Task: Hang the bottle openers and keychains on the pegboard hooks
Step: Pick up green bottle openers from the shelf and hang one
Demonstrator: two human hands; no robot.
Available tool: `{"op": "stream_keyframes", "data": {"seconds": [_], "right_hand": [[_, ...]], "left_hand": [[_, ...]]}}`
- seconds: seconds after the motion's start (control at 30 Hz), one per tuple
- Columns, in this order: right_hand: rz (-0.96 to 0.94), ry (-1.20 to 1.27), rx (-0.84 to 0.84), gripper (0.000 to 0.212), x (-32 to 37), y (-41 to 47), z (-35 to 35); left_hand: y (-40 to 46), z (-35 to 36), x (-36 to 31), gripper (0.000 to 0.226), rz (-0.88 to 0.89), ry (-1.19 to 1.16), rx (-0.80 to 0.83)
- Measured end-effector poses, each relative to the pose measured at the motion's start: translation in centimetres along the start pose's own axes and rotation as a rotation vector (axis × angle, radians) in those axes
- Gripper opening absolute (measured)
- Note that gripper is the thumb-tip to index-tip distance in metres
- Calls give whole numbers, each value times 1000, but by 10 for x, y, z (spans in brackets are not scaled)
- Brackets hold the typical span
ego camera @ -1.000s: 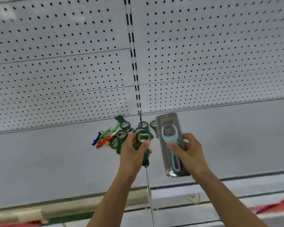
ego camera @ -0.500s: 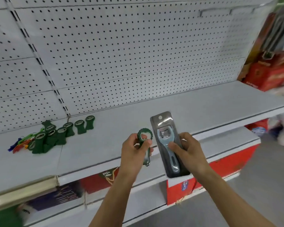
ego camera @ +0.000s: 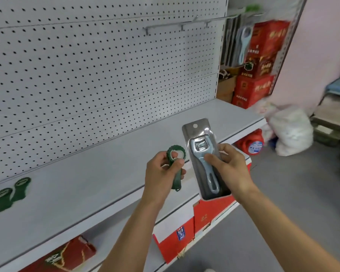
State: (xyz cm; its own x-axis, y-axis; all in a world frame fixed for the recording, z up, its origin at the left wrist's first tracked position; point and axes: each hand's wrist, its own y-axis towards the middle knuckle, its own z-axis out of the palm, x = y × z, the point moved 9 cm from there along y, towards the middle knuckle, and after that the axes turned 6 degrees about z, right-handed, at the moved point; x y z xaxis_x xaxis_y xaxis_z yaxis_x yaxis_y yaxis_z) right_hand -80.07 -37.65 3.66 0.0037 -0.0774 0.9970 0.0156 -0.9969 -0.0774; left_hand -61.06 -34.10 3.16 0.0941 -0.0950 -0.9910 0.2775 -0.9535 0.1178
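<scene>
My left hand grips a green bottle opener upright, its round toothed head above my thumb. My right hand holds a packaged light-blue bottle opener on a silver card with a hang hole at the top. Both are held in front of the grey shelf. The white pegboard fills the wall behind. A long metal hook sticks out of it at the upper right. More packaged blue openers hang at the far right. A few green openers lie on the shelf at the left edge.
Red cartons are stacked past the shelf's right end. White bags and a red jug sit on the grey floor. Red boxes stand on the lower shelf under my hands.
My view has swung to the right along the shelf. The pile of green openers slid to the left edge, and the hooks and red cartons came into sight. Both hands keep their hold.
</scene>
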Motion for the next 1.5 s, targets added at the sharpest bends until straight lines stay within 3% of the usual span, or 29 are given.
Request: {"op": "stream_keyframes", "data": {"seconds": [0.37, 0.7, 1.27, 1.5], "right_hand": [[-26, 4, -46, 18, 23, 150, -101], [-38, 70, 41, 13, 44, 259, -134], [-253, 151, 363, 4, 119, 375, -231], [-378, 202, 405, 3, 170, 400, -267]], "left_hand": [[129, 135, -4, 16, 51, 3, -9], [215, 195, -20, 14, 39, 2, -88], [251, 321, -52, 9, 79, 17, -412], [256, 363, -88, 10, 151, -20, -485]]}}
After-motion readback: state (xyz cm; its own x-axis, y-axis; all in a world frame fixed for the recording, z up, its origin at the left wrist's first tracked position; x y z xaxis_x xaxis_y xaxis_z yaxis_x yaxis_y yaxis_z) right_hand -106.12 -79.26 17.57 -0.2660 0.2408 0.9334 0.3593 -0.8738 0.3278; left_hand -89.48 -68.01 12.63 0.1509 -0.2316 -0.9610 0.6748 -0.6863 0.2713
